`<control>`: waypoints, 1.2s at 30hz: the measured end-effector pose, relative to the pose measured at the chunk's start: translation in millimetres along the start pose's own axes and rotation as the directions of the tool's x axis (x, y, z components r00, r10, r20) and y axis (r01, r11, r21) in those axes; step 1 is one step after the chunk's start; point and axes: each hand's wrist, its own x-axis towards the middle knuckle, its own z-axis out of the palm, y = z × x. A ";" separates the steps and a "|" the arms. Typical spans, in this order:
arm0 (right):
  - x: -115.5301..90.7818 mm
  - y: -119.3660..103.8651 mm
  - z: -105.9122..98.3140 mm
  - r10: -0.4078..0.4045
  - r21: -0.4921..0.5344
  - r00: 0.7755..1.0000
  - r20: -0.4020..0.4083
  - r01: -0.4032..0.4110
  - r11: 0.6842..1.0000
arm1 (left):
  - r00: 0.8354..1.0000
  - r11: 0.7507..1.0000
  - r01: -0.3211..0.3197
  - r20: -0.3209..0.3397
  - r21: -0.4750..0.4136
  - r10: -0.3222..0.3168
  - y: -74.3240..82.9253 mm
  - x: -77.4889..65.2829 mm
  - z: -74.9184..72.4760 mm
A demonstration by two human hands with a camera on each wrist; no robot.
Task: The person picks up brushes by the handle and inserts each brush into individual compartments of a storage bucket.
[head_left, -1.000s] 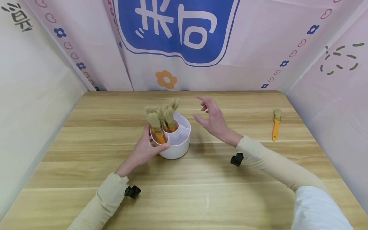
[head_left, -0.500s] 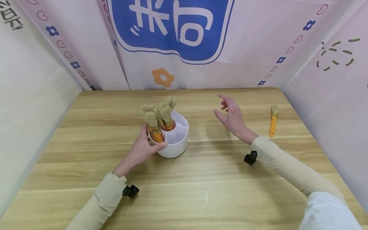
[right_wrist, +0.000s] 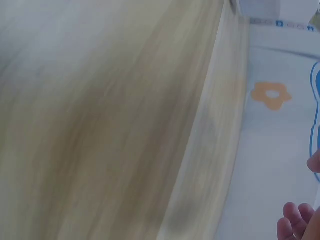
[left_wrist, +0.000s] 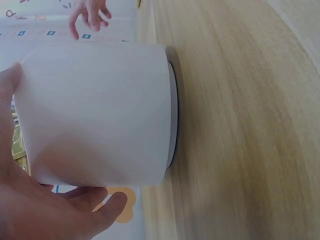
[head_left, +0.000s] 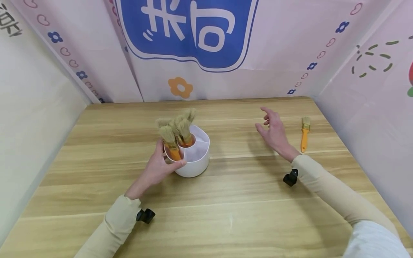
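Note:
A white round organizer (head_left: 193, 167) with divided compartments stands left of the table's middle, and its smooth outer wall (left_wrist: 100, 115) fills much of the left wrist view. My left hand (head_left: 157, 167) grips its left side, thumb at the front rim and fingers around the far side. Several paintbrushes (head_left: 168, 135) with orange handles and pale bristles stand bristles-up in its centre and left compartments. Over the right part of the table, my right hand (head_left: 275, 132) hovers with nothing in it, fingers loosely bent. A single paintbrush (head_left: 304, 134) lies just right of that hand, bristles pointing away from me.
The wooden table (head_left: 222, 204) reaches back to a printed cloth wall (head_left: 271, 82) with a blue sign and an orange flower. White side walls (head_left: 35, 96) close it in at left and right. A small black camera (head_left: 291, 177) sits on each wrist.
My right hand has moved right, away from the organizer and closer to the lying paintbrush. The left hand keeps its hold on the organizer. The head view has shifted slightly.

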 end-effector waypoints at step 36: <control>-11.9 89.1 -59.1 0.436 -0.338 0.895 0.095 -0.383 0.860 | 1.000 1.000 -0.008 0.004 -0.009 0.008 -1.6 0.7 -1.5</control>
